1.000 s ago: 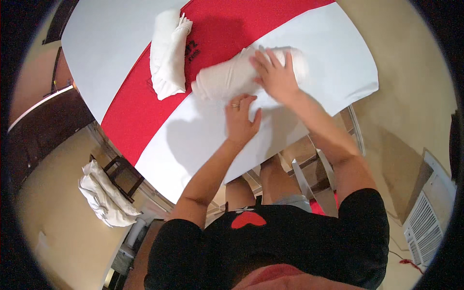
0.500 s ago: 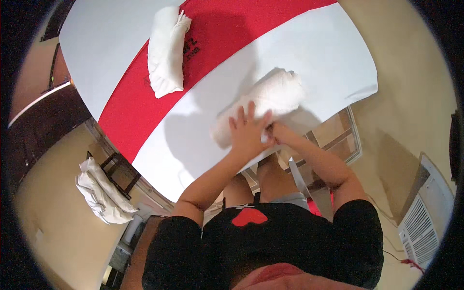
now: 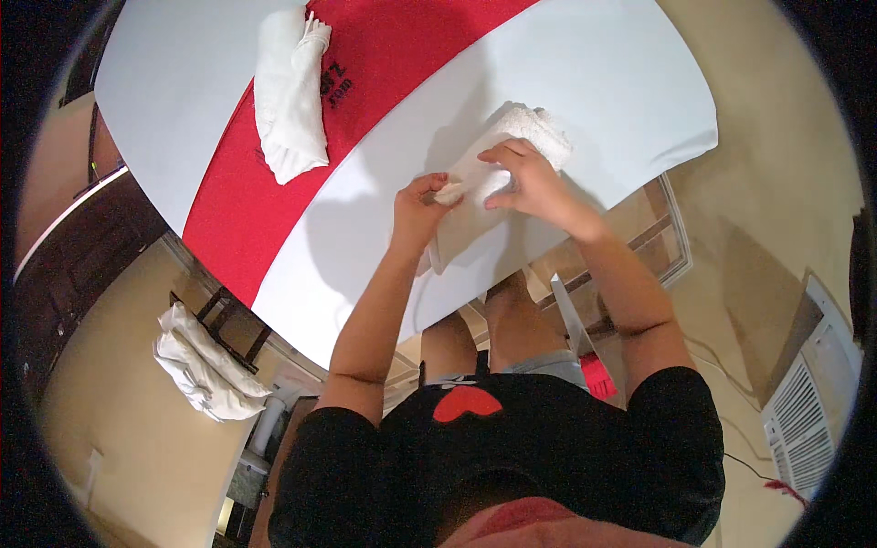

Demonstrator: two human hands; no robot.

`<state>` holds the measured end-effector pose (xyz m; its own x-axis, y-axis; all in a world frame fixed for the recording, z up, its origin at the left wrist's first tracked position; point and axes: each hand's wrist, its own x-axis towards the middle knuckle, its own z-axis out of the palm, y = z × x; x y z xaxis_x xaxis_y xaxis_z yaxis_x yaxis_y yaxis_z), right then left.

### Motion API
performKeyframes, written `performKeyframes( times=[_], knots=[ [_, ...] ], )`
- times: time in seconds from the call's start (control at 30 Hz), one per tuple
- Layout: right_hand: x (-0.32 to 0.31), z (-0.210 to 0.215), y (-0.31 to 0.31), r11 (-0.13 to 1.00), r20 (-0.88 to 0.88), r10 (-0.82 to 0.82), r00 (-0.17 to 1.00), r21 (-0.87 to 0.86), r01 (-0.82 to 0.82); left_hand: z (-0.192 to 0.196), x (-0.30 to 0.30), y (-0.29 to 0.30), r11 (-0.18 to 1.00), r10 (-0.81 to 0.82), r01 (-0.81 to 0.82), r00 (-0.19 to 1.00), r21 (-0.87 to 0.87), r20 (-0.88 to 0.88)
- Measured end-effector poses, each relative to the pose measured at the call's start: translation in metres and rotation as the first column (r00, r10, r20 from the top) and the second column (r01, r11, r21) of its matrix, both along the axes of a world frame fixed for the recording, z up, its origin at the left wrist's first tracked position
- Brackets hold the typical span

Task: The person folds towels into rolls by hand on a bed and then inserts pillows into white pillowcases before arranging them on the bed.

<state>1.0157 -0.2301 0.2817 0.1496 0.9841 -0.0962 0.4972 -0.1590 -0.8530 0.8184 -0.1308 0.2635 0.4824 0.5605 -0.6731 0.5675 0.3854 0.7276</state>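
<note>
A white rolled towel lies slantwise on the near white part of the cloth-covered table. My left hand pinches a loose end of this towel between thumb and fingers, at the roll's left side. Over the middle of the roll, my right hand curves with thumb and fingertips apart; whether the fingertips press on the fabric is hard to make out. A second white rolled towel, with a tucked end at its top, rests farther left across the red band.
A red stripe crosses the white table cover. White pillow-like bundles sit on a dark chair at the left. On the right stands a white vented appliance with a cord near it. The table's near edge is just before my legs.
My left hand has come off the roll's surface and now pinches its loose end. My right hand has moved from the near edge up over the roll. The towel appears turned more upright.
</note>
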Motion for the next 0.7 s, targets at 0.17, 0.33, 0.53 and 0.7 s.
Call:
performKeyframes(
  times=[0.17,0.33,0.53,0.7],
  knots=[
    [-0.008,-0.008,0.002,0.997,0.051,-0.073,0.996,-0.002,0.073,0.02,0.0,0.008,0.467,-0.435,0.585,0.805,0.662,-0.404],
    [-0.022,-0.007,0.019,0.968,0.277,-0.128,0.952,-0.173,0.181,0.024,0.0,-0.004,0.688,-0.058,0.248,0.955,0.682,-0.289],
    [-0.023,-0.011,0.047,0.918,0.449,0.071,0.891,-0.379,0.118,0.038,0.0,-0.03,0.369,-0.201,0.657,0.747,0.657,-0.634],
    [-0.011,-0.02,0.067,0.795,0.278,0.063,0.958,-0.595,0.12,0.039,-0.008,-0.043,0.376,-0.303,0.654,0.756,0.656,-0.58]
  ],
)
